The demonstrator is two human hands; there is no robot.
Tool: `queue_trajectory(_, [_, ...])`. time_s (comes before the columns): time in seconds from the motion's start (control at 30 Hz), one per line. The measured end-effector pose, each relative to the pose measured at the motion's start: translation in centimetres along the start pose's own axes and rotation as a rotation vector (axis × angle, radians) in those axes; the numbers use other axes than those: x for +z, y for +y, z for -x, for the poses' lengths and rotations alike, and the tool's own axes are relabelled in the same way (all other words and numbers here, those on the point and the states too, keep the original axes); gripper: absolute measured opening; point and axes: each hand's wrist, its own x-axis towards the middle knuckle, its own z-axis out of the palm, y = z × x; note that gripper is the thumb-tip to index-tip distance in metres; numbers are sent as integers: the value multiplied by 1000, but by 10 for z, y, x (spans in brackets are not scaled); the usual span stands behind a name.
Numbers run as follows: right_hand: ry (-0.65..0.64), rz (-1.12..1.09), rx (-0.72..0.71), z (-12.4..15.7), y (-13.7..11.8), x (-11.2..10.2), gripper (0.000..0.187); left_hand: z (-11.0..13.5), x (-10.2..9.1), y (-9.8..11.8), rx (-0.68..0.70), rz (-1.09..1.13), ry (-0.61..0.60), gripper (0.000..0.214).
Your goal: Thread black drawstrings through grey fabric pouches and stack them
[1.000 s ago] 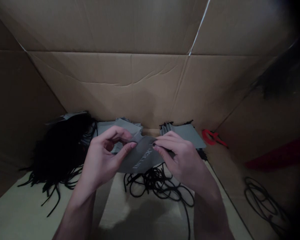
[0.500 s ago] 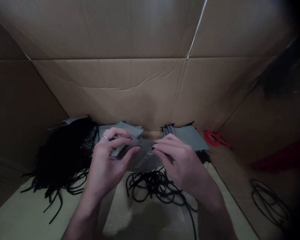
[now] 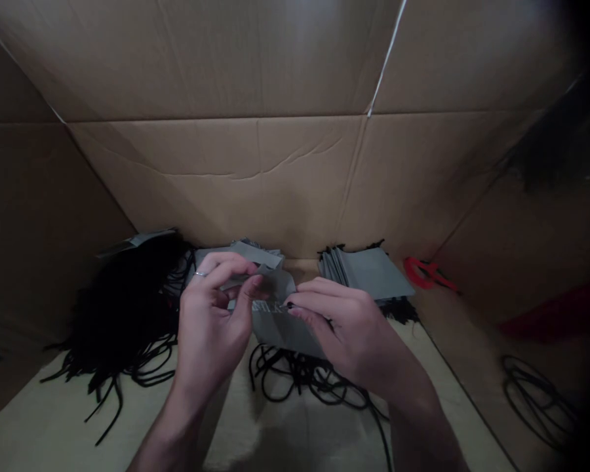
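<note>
A grey pouch (image 3: 286, 330) with white lettering is held up between my hands, its upper edge bent open. My left hand (image 3: 219, 305), with a ring on one finger, pinches the pouch's upper left edge between thumb and fingers. At the pouch's right side, my right hand (image 3: 339, 318) is closed, thumb against fingers. A small black tip, seemingly a cord end, shows between those fingertips; the rest of that grip is hidden. Below the pouch, loose black cords (image 3: 319, 387) lie in loops on the table.
A large heap of black cords (image 3: 122, 308) lies at the left. Grey pouches form a stack (image 3: 378, 272) at the back right and another pile (image 3: 258, 252) behind my left hand. Red-handled scissors (image 3: 420, 274) lie further right. Cardboard walls (image 3: 216, 151) enclose the table (image 3: 275, 439).
The pouch has tilted, and its upper edge now bends open with the lettering partly folded away. My right fingertips have shifted slightly left and down.
</note>
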Motion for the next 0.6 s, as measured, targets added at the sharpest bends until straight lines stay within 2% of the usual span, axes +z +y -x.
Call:
queue_trajectory(0.13, [57,-17,13,0,-1,-2,24,2,2,1,-18,35,-73,1])
queue_trajectory(0.27, [110,-10,-1,2,-2,-5,22,4,3,-1,113,-35,-79,5])
queue_trajectory(0.43, [180,96,0,6,-8,-10,29,3,0,-3,187,-111,-114,9])
queue_trajectory(0.6, [166,230,13,7,-12,-11,28,3,-2,1,186,-147,-163,8])
